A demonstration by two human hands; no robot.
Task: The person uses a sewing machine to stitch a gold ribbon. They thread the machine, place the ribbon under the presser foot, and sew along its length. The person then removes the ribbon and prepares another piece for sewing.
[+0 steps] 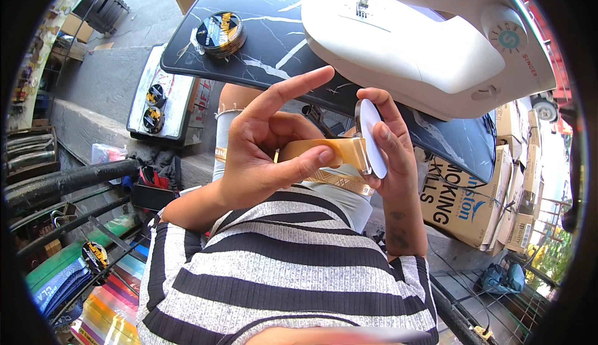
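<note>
My left hand (258, 142) pinches a shiny gold strip (353, 152) between thumb and fingers, with its index finger stretched out. The strip reaches across to a round disc (372, 138) with a white face, held on edge. My right hand (398, 148) grips that disc by its rim, thumb on the white face and fingers behind. Below both hands, a gold patterned ribbon (339, 180) crosses my lap. Whether it joins the strip is hidden by my hands.
Ahead stands a white sewing machine (405, 46) on a dark marbled table (268, 2). A stack of round black-and-gold labelled discs (221, 33) sits on its left part. Two similar discs (153, 119) lie on a box lower left. Cardboard boxes (461, 198) stand at right.
</note>
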